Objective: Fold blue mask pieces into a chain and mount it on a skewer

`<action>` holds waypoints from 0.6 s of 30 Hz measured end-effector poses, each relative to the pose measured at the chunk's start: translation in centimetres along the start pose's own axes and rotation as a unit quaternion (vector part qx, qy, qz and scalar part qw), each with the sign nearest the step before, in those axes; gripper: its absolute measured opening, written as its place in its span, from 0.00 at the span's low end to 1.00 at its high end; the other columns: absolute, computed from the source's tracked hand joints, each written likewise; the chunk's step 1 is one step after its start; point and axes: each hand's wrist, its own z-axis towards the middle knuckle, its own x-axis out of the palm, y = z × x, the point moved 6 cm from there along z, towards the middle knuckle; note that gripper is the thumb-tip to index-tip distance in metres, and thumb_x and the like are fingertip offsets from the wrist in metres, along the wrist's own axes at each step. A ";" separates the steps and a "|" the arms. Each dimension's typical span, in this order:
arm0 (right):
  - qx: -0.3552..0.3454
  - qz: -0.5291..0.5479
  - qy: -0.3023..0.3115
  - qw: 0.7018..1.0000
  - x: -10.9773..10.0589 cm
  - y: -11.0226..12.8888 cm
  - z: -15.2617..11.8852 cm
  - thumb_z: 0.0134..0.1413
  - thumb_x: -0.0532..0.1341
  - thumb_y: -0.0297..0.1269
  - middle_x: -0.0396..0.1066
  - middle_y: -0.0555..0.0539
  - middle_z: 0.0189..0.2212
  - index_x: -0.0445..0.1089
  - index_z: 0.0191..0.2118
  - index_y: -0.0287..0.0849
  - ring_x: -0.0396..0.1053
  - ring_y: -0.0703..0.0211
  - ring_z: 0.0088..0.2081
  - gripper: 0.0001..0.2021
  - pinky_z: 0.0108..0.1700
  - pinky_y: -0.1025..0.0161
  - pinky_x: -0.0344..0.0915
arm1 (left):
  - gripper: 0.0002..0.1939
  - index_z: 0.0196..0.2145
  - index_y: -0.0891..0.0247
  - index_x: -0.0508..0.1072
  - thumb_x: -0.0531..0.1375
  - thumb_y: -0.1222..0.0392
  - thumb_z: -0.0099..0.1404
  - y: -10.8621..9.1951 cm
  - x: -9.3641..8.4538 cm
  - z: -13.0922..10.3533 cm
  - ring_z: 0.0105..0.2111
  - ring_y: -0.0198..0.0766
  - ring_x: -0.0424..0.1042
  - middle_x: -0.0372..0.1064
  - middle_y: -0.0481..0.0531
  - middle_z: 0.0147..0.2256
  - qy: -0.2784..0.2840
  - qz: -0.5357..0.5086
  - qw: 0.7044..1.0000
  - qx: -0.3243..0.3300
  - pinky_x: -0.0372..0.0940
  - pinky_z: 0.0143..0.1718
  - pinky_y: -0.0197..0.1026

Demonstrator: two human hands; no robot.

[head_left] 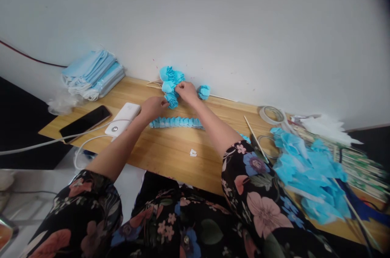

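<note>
At the back of the table, a cluster of blue flowers (pixel 167 74) with thin wooden stems lies against the wall. My left hand (pixel 154 108) is closed, its fingertips pinched at the edge of the lowest blue flower (pixel 172 101). Pinching at the cluster's right side is my right hand (pixel 187 92), also closed; its fingers partly cover the petals there. A single blue flower (pixel 204 92) on a stick rests just right of that hand. Nearer to me stretches a pleated blue strip (pixel 176 122), partly hidden behind my right forearm.
Stacked blue face masks (pixel 94 72), a phone (pixel 87 122) and a white power bank (pixel 123 120) with a cable occupy the left. Crumpled blue material (pixel 307 172), a tape roll (pixel 271 115) and a wooden stick (pixel 255 138) lie right. A small white scrap (pixel 193 152) sits in front.
</note>
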 end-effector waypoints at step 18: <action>-0.021 0.024 -0.012 0.999 -0.3 0.1 0.2 0.54 0.58 0.35 0.73 0.51 0.30 0.72 0.30 0.42 0.68 0.59 0.34 0.06 0.39 0.64 0.61 | 0.18 0.48 0.57 0.78 0.55 0.49 0.70 -1.1 0.7 0.3 0.45 0.54 0.77 0.79 0.58 0.43 -0.024 0.099 0.995 0.011 0.64 0.40 0.45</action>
